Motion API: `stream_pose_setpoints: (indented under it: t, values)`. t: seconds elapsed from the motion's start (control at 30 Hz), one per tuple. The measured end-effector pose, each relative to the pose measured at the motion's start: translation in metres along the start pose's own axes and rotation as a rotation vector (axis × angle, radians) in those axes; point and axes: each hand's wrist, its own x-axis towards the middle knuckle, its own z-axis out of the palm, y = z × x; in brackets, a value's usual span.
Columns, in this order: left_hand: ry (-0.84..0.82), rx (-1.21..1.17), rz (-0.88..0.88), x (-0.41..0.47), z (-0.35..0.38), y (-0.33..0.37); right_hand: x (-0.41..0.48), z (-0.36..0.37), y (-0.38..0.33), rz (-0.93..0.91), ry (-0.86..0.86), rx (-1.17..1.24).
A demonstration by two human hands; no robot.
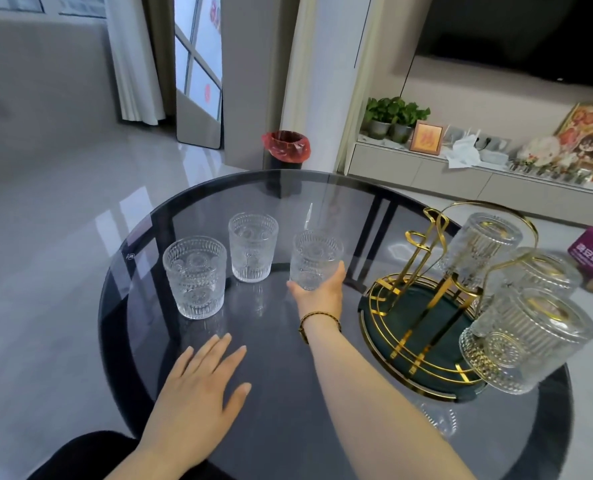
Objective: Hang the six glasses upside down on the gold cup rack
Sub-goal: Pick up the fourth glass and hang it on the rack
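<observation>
My left hand (pixel 198 386) lies flat on the dark round glass surface (pixel 274 424) closest to me, palm down, fingers spread and gripping nothing. Beyond it, my right hand (pixel 319 292), with a thin bracelet (pixel 319 320) at the wrist, is wrapped around the lower part of an upright patterned glass (pixel 316 259), thumb on its right side and fingers around its left; I cannot tell whether its base touches the surface or sits just above it.

To the left of that glass stand two more upright ones, apart from each other: the nearer glass (pixel 195 277) at the left and the farther glass (pixel 253 251) between it and the one I grasp.

On my right sits the gold cup rack (pixel 426 306), its wire ring base around a dark green tray (pixel 406 323). Three glasses hang on it mouth down and tilted outward: the nearest hung glass (pixel 527 341) at the right edge of the surface, the middle hung glass (pixel 544 271) just behind it, and the far hung glass (pixel 482 249) behind that. The rack's left pegs (pixel 430 233) are bare.

Past the surface, a bin with a red liner (pixel 285 147) stands on the floor.
</observation>
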Motion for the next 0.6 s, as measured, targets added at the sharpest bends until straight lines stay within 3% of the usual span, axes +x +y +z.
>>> stream_pose_setpoints:
  t: [0.23,0.37,0.47,0.6]
  values:
    - [0.055,-0.084,-0.006,0.002,0.011,-0.004,-0.005,-0.005,0.000,-0.025,-0.024,-0.040]
    - [0.040,-0.043,-0.014,0.003,0.015,-0.008,-0.020,-0.017,-0.001,-0.057,-0.065,0.054]
    - [0.047,-0.032,0.003,0.001,0.014,-0.005,-0.031,-0.036,-0.010,-0.148,-0.109,0.103]
    - [-0.002,-0.019,0.020,-0.001,0.009,-0.004,-0.038,-0.069,-0.031,-0.262,-0.169,-0.021]
